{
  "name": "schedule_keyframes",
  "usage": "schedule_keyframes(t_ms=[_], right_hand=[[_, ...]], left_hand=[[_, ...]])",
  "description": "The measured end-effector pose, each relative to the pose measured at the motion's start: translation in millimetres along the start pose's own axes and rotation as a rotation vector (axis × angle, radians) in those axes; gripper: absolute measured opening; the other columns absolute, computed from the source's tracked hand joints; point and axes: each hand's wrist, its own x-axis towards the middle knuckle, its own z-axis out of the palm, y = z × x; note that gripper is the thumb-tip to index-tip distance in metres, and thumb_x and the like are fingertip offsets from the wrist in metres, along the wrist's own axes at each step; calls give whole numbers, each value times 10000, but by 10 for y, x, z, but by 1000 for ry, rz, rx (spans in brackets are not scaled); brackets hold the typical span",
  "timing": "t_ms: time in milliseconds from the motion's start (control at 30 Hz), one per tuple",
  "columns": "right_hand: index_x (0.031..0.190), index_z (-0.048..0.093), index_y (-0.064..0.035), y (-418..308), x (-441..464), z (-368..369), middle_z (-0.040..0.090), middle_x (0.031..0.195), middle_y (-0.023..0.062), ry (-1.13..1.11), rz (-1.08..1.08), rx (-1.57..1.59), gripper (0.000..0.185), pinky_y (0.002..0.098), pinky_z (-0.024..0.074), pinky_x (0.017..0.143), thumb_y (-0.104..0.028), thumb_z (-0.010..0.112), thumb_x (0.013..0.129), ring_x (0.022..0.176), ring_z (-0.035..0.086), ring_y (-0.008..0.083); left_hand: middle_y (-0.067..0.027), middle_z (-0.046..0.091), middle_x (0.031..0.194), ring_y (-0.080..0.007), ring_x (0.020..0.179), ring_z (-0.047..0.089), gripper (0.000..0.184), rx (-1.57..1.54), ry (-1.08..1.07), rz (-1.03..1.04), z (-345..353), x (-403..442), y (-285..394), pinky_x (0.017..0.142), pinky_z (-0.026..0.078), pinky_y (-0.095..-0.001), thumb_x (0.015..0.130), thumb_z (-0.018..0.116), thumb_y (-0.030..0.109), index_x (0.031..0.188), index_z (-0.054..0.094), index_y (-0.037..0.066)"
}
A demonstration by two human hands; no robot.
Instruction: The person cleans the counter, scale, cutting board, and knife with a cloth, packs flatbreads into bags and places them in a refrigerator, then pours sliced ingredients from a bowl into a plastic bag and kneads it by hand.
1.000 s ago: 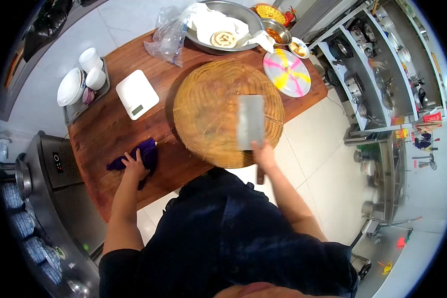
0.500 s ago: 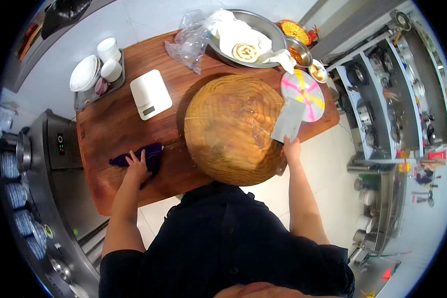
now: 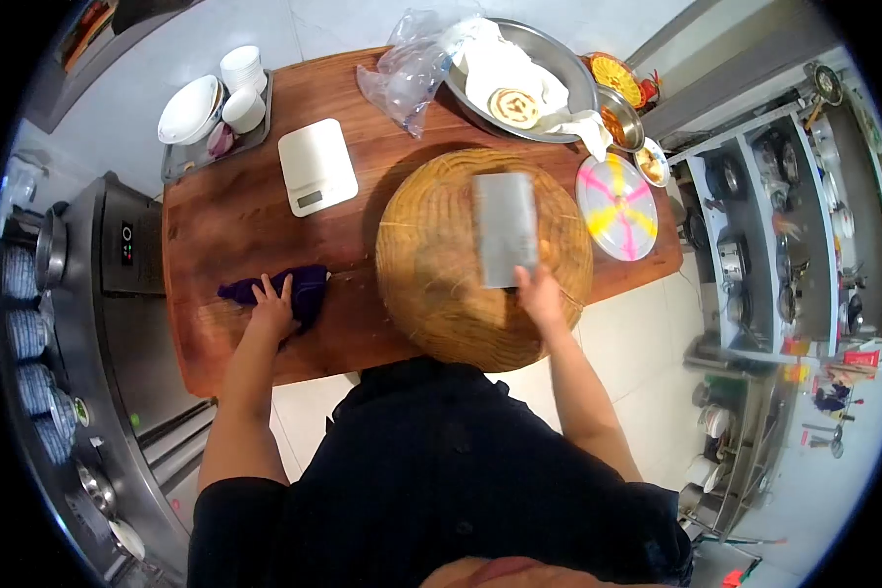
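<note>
A cleaver [image 3: 507,227] with a broad metal blade is held in my right hand [image 3: 542,299], over the round wooden chopping block [image 3: 431,284]. The blade is slightly blurred, and whether it touches the wood cannot be told. My left hand [image 3: 272,309] lies with fingers spread on a dark purple cloth [image 3: 307,292] on the wooden table [image 3: 220,235], left of the block. Behind the cloth lies a white kitchen scale [image 3: 318,169].
A tray [image 3: 174,171] with white bowls and cups stands at the back left. Behind the block are a plastic bag [image 3: 407,73] and a metal basin [image 3: 570,69] with white cloth and a round flatbread. A colourful round lid [image 3: 617,208] lies at the right.
The cleaver moved right to the block's edge, then back left over the block. My left hand stays on the cloth. The view has shifted, so the table sits a little differently.
</note>
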Motion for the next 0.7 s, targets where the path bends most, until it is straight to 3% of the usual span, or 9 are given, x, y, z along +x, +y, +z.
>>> schedule_keyframes(t_ms=[67, 100, 200, 333, 400, 500, 567, 633, 700], right_hand=[[877, 545, 22, 667, 79, -65, 612, 624, 162, 183, 80, -24, 387, 407, 489, 519, -364, 553, 900, 507, 601, 280], [867, 536, 18, 449, 71, -423, 598, 603, 138, 16, 501, 340, 387, 378, 482, 466, -368, 560, 897, 466, 580, 245], [911, 546, 18, 931, 305, -64, 581, 612, 125, 148, 123, 35, 384, 338, 466, 428, -365, 568, 897, 442, 555, 193], [935, 564, 32, -386, 76, 101, 629, 815, 270, -45, -143, -83, 435, 465, 498, 673, -399, 574, 878, 767, 624, 419], [932, 560, 30, -882, -114, 172, 606, 885, 307, -204, 65, 10, 459, 496, 464, 770, -426, 554, 881, 875, 573, 479], [1023, 582, 8, -1139, -435, 86, 611, 892, 295, -291, 8, 27, 459, 486, 473, 781, -428, 536, 885, 894, 592, 436], [915, 548, 26, -708, -700, 263, 625, 810, 271, -144, -41, 24, 449, 474, 493, 688, -423, 548, 889, 757, 623, 418], [855, 507, -10, -284, -1186, -136, 541, 595, 80, -49, 430, 357, 372, 341, 475, 428, -376, 541, 912, 470, 548, 163], [842, 482, 42, 112, -1509, -374, 520, 556, 85, 61, 586, 316, 398, 324, 460, 373, -342, 566, 899, 421, 533, 192]], left_hand=[[-336, -7, 1469, -561, 1318, 131, 1031, 9, 28, 13, 267, 189, -72, 964, 429, -485, 747, 722, 385, 1481, 24, 192], [-336, -7, 1468, -563, 1317, 131, 1031, 8, 24, 8, 301, 195, -90, 964, 429, -486, 747, 721, 385, 1481, 23, 192], [-336, -13, 1469, -566, 1315, 127, 1037, -19, -6, -34, 95, 79, -19, 966, 427, -490, 749, 719, 388, 1481, 11, 193], [-335, -20, 1469, -559, 1319, 133, 1030, 0, -10, 49, 90, 56, -37, 969, 422, -496, 761, 709, 389, 1480, -1, 191], [-335, -15, 1470, -554, 1320, 142, 1036, -1, -8, 52, 173, 136, -76, 974, 414, -505, 752, 717, 400, 1480, 10, 189], [-342, 7, 1466, -556, 1314, 160, 1036, -85, -87, -28, -267, -144, 75, 979, 393, -528, 744, 719, 427, 1481, 33, 185], [-349, 21, 1463, -561, 1309, 169, 1032, -35, -43, -23, -264, -113, 21, 976, 377, -550, 747, 710, 444, 1482, 33, 186], [-367, 42, 1454, -577, 1295, 183, 1013, -24, -42, 11, -275, -191, 73, 999, 310, -586, 765, 683, 472, 1483, 31, 181], [-372, 45, 1450, -583, 1290, 185, 1009, 4, -45, 26, -233, -135, 44, 1022, 259, -592, 770, 674, 480, 1484, 29, 176]])
